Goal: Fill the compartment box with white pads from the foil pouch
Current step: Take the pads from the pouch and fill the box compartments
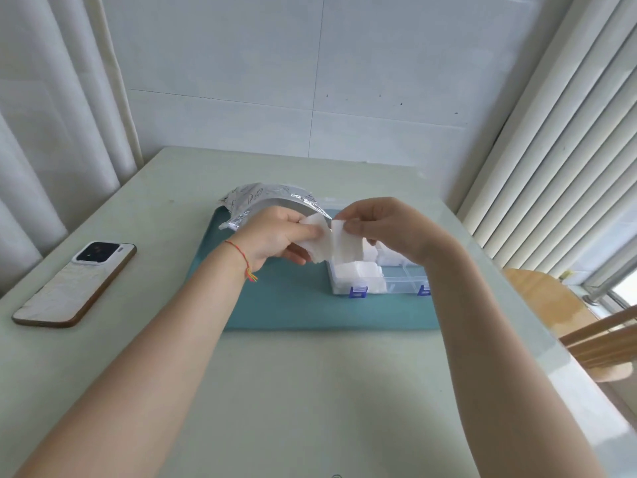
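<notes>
My left hand grips a small stack of white pads above the teal mat, while my right hand pinches one pad's top edge, peeling it off. They look feather-light, soft and floppy (likely to cling together), so I'd take them by a corner or edge. The compartment box sits just behind, near-left cell full; my right hand hides its far cells. The foil pouch lies far left, its contents unseen.
</notes>
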Demonstrator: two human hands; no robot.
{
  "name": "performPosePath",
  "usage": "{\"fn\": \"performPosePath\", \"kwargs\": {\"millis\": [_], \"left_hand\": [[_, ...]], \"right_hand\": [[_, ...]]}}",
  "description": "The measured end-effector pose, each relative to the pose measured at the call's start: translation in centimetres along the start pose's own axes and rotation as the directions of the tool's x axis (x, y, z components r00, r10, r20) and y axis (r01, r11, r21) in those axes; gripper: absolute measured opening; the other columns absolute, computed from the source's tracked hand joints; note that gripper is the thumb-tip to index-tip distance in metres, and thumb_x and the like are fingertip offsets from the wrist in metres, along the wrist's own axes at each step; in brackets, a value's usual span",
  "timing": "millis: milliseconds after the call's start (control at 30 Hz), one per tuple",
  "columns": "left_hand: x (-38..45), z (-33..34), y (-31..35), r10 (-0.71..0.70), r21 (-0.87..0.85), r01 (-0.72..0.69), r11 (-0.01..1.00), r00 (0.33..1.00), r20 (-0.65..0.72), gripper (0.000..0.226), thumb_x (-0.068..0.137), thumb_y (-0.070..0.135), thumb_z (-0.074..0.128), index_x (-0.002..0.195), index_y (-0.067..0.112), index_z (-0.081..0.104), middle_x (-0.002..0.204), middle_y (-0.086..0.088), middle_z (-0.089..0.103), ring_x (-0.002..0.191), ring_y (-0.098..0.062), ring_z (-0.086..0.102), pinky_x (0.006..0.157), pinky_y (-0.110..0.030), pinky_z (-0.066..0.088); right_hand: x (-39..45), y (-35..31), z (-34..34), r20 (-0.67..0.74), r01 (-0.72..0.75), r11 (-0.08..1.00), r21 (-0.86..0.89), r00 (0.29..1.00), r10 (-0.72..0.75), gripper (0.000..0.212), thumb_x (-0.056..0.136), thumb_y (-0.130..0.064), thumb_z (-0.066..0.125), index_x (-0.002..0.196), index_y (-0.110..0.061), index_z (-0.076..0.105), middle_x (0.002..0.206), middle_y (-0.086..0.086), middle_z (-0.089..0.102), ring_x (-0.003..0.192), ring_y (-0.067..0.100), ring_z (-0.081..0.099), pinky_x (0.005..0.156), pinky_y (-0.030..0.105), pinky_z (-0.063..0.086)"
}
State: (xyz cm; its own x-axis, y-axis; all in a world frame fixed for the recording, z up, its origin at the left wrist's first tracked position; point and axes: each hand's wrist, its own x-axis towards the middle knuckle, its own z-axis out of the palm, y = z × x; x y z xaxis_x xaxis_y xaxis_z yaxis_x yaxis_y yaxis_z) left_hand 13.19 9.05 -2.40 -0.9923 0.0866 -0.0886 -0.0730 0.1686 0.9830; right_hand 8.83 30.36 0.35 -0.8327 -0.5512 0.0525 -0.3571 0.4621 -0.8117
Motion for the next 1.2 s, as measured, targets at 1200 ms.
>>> {"fn": "performPosePath", "kwargs": {"millis": [1200], "left_hand": [[2.3,1.6,0.5,0.037,-0.282,-0.006,0.959,0.994,0.107,0.059,0.073,0.02,0.083,0.123,0.011,0.055,0.085,-0.013,0.07,0.068,-0.025,0.068,0.062,-0.031,0.056]], "right_hand": [[1.8,-0.8,0.9,-0.085,-0.018,0.965,-0.26,0.996,-0.004,0.033,0.08,-0.04,0.077,0.107,-0.024,0.067,0.097,-0.005,0.068,0.076,0.006,0.058,0.071,0.022,0.048]]}}
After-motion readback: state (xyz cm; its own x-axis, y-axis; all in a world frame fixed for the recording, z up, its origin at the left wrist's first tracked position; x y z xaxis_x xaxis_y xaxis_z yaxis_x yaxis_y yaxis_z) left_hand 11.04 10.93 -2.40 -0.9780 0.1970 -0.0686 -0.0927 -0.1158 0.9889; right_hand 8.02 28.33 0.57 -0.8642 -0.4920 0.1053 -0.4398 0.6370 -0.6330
